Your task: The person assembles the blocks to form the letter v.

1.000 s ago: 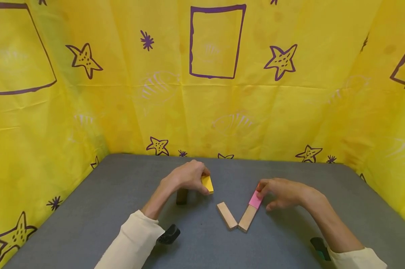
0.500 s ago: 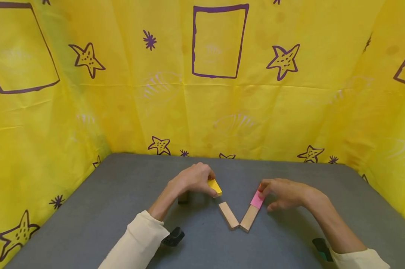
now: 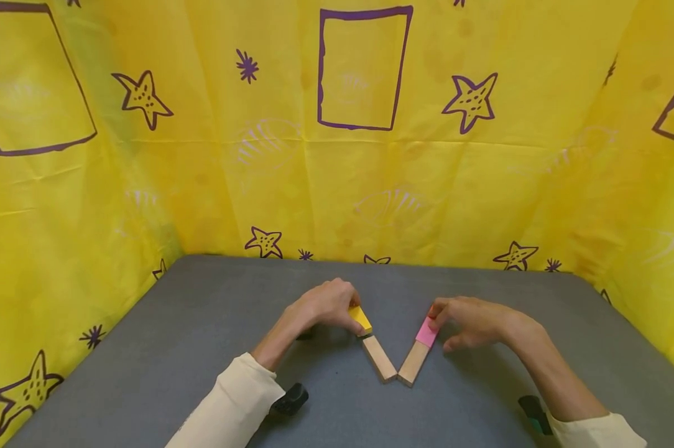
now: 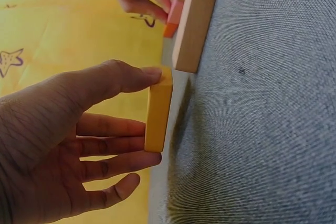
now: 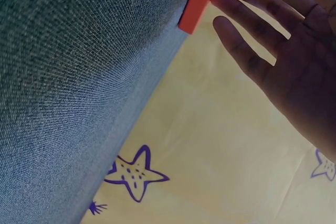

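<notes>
My left hand (image 3: 328, 305) pinches a yellow wooden block (image 4: 159, 111) between thumb and fingertips. This block is tilted, just off the far end of the left plain wooden block (image 3: 379, 359), with a narrow dark gap between them. A second plain wooden block (image 3: 413, 364) meets the left one at the near end, forming a V. Beyond the second block a pink block (image 3: 426, 333) continues the line, followed by an orange block (image 5: 197, 3). My right hand (image 3: 471, 320) holds the orange block close to where it meets the pink one; its other fingers are spread.
A dark block (image 3: 305, 335) lies mostly hidden behind my left wrist. The grey cloth table (image 3: 203, 323) is walled by yellow fabric (image 3: 230, 186) with purple starfish drawings. A black wrist camera (image 3: 290, 398) hangs under the left sleeve.
My left hand has carried the yellow block rightward, then lowered it toward the far end of the left plain block. My right hand stays in place at the orange and pink blocks.
</notes>
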The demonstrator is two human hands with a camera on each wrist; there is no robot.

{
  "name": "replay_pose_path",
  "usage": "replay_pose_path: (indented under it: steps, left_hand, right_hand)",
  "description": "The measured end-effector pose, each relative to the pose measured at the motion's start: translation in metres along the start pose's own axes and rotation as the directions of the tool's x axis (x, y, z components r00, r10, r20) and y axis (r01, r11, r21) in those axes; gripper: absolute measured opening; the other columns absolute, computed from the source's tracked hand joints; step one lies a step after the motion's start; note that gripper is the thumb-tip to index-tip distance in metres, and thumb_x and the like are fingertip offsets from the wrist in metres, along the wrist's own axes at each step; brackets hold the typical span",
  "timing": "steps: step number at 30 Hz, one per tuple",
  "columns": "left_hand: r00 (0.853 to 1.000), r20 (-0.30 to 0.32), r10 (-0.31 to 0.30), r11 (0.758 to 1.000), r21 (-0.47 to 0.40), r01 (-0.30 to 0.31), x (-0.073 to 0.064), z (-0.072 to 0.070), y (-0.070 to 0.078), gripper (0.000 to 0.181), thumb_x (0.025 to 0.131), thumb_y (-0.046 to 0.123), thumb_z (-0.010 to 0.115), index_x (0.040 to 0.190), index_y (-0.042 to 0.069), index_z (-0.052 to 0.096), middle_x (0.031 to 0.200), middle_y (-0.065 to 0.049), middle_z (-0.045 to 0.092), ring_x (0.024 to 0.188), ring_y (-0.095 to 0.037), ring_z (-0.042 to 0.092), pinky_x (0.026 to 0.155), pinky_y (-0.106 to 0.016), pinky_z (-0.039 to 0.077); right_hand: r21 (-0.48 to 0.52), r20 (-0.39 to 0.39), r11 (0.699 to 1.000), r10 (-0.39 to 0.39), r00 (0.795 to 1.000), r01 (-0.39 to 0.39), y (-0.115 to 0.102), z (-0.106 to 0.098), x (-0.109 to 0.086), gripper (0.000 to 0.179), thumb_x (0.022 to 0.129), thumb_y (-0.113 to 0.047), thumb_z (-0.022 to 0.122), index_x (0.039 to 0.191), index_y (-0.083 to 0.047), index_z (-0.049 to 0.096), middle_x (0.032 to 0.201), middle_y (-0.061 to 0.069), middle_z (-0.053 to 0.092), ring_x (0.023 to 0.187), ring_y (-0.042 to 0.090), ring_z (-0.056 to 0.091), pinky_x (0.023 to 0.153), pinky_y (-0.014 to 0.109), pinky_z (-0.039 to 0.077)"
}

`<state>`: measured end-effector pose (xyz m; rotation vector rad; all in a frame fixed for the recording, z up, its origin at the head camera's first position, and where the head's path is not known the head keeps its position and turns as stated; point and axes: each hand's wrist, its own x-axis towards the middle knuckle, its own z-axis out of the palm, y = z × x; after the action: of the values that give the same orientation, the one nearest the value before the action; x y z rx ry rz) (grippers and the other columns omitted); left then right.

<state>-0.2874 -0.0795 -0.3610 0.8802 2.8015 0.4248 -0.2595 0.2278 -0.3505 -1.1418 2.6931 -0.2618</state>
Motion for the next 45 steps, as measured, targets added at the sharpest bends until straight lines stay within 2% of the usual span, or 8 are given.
replay_pose_path:
  steps: [6, 16, 24, 29, 33, 37, 42, 45]
  left_hand:
    - [1.000, 0.008, -0.008, 1.000, 0.011, 0.008, 0.0019, 0.0031, 0.0005, 0.034, 0.083, 0.040, 0.088, 0.077, 0.013, 0.068, 0.064, 0.007, 0.041, 0.058, -0.009, 0.036, 0.057, -0.024, 0.027]
    - [0.999, 0.035, -0.007, 1.000, 0.031, 0.006, 0.0041, 0.0045, -0.0007, 0.032, 0.082, 0.040, 0.089, 0.086, 0.012, 0.073, 0.070, 0.006, 0.049, 0.064, -0.009, 0.042, 0.060, -0.022, 0.032]
    - [0.997, 0.058, 0.059, 0.998, 0.024, -0.061, 0.0025, 0.0022, -0.0027, 0.036, 0.087, 0.036, 0.086, 0.075, 0.013, 0.061, 0.064, 0.007, 0.035, 0.060, -0.009, 0.032, 0.058, -0.024, 0.023]
    - [0.993, 0.088, 0.080, 0.996, 0.035, -0.083, 0.0019, 0.0016, -0.0019, 0.034, 0.083, 0.036, 0.089, 0.083, 0.010, 0.067, 0.067, 0.006, 0.039, 0.062, -0.008, 0.035, 0.059, -0.023, 0.025]
    - [0.992, 0.108, 0.072, 0.996, 0.042, -0.077, 0.0026, 0.0024, -0.0005, 0.036, 0.081, 0.035, 0.091, 0.101, 0.010, 0.075, 0.078, 0.003, 0.055, 0.069, -0.009, 0.043, 0.063, -0.023, 0.031]
    - [0.991, 0.126, 0.052, 0.998, 0.023, -0.055, 0.0015, 0.0019, 0.0010, 0.049, 0.080, 0.034, 0.092, 0.123, 0.015, 0.076, 0.108, -0.001, 0.072, 0.086, -0.012, 0.053, 0.076, -0.025, 0.043]
    - [0.989, 0.141, 0.046, 0.998, 0.039, -0.052, 0.0012, 0.0030, 0.0024, 0.055, 0.081, 0.034, 0.091, 0.130, 0.017, 0.074, 0.131, -0.003, 0.072, 0.104, -0.014, 0.058, 0.098, -0.033, 0.050]
    - [0.989, 0.139, 0.050, 0.997, 0.060, -0.058, 0.0021, 0.0049, 0.0029, 0.054, 0.081, 0.034, 0.091, 0.129, 0.016, 0.074, 0.130, -0.004, 0.071, 0.104, -0.015, 0.058, 0.097, -0.034, 0.050]
  right_hand:
    - [-0.002, 0.001, 1.000, 0.000, 1.000, 0.000, 0.0003, -0.0014, 0.0002, 0.028, 0.083, -0.022, 0.089, 0.109, -0.017, 0.081, 0.118, 0.001, 0.068, 0.107, 0.025, 0.066, 0.097, 0.054, 0.054]
    - [0.009, 0.010, 1.000, 0.013, 1.000, -0.013, -0.0010, -0.0022, 0.0013, 0.030, 0.082, -0.025, 0.089, 0.109, -0.016, 0.081, 0.118, 0.001, 0.067, 0.107, 0.023, 0.065, 0.097, 0.052, 0.055]
    - [0.011, 0.015, 0.999, 0.037, 0.999, -0.037, -0.0004, 0.0000, -0.0003, 0.030, 0.082, -0.028, 0.090, 0.108, -0.018, 0.080, 0.119, -0.001, 0.066, 0.108, 0.024, 0.064, 0.097, 0.052, 0.054]
    - [0.018, 0.014, 0.999, 0.039, 0.999, -0.039, -0.0005, 0.0010, -0.0011, 0.030, 0.081, -0.028, 0.090, 0.108, -0.018, 0.080, 0.119, -0.001, 0.066, 0.108, 0.023, 0.064, 0.097, 0.052, 0.054]
    - [0.012, 0.010, 1.000, 0.023, 1.000, -0.023, 0.0005, 0.0015, -0.0014, 0.030, 0.082, -0.028, 0.090, 0.108, -0.017, 0.080, 0.118, -0.001, 0.066, 0.107, 0.023, 0.064, 0.096, 0.052, 0.054]
    - [0.003, 0.010, 1.000, 0.017, 1.000, -0.017, 0.0007, 0.0009, -0.0011, 0.031, 0.082, -0.028, 0.090, 0.109, -0.018, 0.080, 0.118, -0.001, 0.066, 0.107, 0.022, 0.064, 0.097, 0.051, 0.054]
    - [0.007, 0.016, 1.000, 0.026, 1.000, -0.026, -0.0003, -0.0001, -0.0005, 0.031, 0.082, -0.029, 0.090, 0.109, -0.018, 0.080, 0.119, -0.001, 0.066, 0.107, 0.023, 0.064, 0.097, 0.052, 0.054]
    - [-0.002, 0.012, 1.000, 0.019, 1.000, -0.019, -0.0008, -0.0005, -0.0001, 0.030, 0.082, -0.028, 0.090, 0.109, -0.018, 0.080, 0.119, -0.001, 0.066, 0.107, 0.023, 0.064, 0.097, 0.052, 0.054]
